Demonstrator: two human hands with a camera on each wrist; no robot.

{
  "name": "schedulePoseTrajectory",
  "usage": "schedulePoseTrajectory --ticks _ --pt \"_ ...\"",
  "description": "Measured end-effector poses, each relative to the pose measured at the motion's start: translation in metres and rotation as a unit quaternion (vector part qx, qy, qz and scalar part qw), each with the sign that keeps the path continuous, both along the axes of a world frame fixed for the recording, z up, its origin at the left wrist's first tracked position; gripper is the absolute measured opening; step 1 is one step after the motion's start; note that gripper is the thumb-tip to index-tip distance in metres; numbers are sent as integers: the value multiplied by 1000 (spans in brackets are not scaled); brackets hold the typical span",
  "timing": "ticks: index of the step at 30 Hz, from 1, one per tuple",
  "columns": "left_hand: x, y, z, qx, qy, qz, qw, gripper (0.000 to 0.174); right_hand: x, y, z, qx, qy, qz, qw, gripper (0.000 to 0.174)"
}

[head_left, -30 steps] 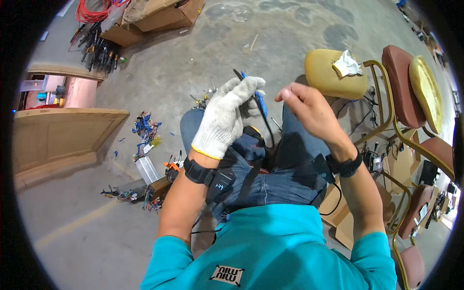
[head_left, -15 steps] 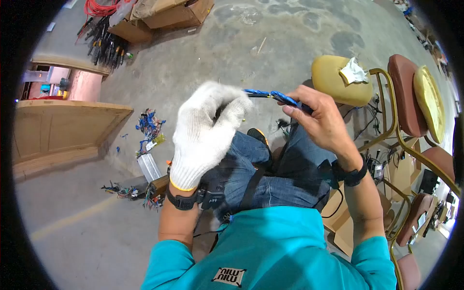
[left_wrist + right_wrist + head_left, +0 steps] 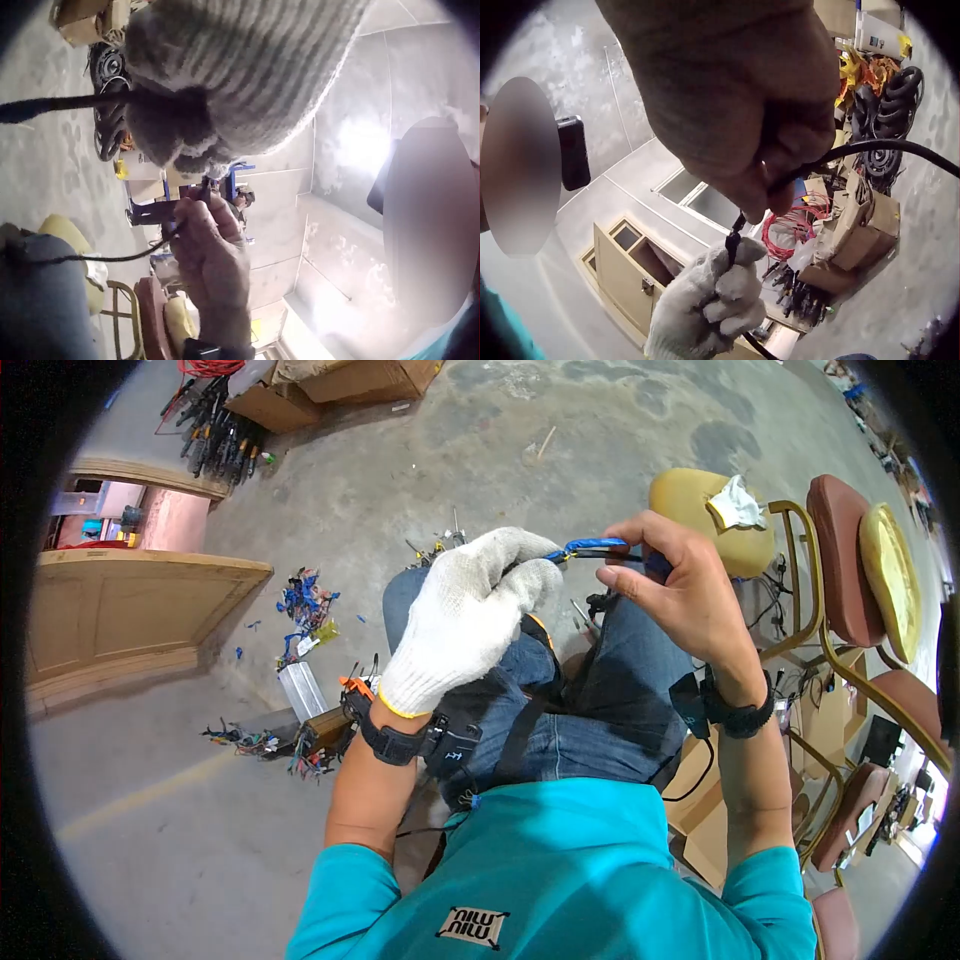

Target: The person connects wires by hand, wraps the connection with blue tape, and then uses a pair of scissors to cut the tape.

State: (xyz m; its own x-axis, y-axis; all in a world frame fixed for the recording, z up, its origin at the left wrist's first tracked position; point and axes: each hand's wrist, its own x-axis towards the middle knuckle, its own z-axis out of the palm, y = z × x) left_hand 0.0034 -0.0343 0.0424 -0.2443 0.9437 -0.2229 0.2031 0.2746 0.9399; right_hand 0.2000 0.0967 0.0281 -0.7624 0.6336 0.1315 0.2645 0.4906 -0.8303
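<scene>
My left hand (image 3: 465, 615), in a white knitted glove, grips a black cable with blue wrapping or strands (image 3: 594, 544) in front of my knees. Opposite it, my bare right hand (image 3: 685, 585) pinches the same cable between thumb and fingers, so a short stretch spans the gap between the hands. From the right wrist, the black cable (image 3: 885, 146) runs out past the bare fingers, while the gloved hand (image 3: 709, 304) holds the lower part. One dark length (image 3: 67, 105) sticks out of the glove in the left wrist view.
A yellow-seated chair (image 3: 700, 510) with a white glove (image 3: 737, 505) on it stands at right. Blue wire scraps (image 3: 305, 600) and a silver metal piece (image 3: 303, 692) lie on the floor at left. Cardboard boxes (image 3: 350, 395) and a wooden panel (image 3: 150, 610) are farther out.
One second ago only the gloved hand held the cable, the right hand being apart from it. The right hand then took hold, and since then the gloved fingers have shifted right, nearer to it.
</scene>
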Motion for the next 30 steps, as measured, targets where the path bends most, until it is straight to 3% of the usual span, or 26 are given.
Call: schedulePoseTrajectory --ticks 4,9,13,21,25,28,30 --pt "1 -2 -5 -11 28 5 1000 24 -4 -14 1 24 20 -26 999 33" --pt "5 -3 -6 8 56 -20 998 25 -12 -21 -10 59 82 -24 995 26" --pt "4 -2 -7 3 41 -25 999 25 -12 -24 -1 36 37 -34 998 23" --pt "6 -3 0 -8 44 -23 999 24 -19 -36 -7 110 64 -74 989 20" --pt "4 -6 -5 32 19 -9 999 19 -11 -26 -9 109 82 -32 990 24" --pt "1 -8 7 -11 -34 12 999 20 -4 -20 -2 63 58 -28 996 27" --pt "-1 -9 13 -41 -40 -19 998 18 -2 -19 -2 -29 38 -28 998 25"
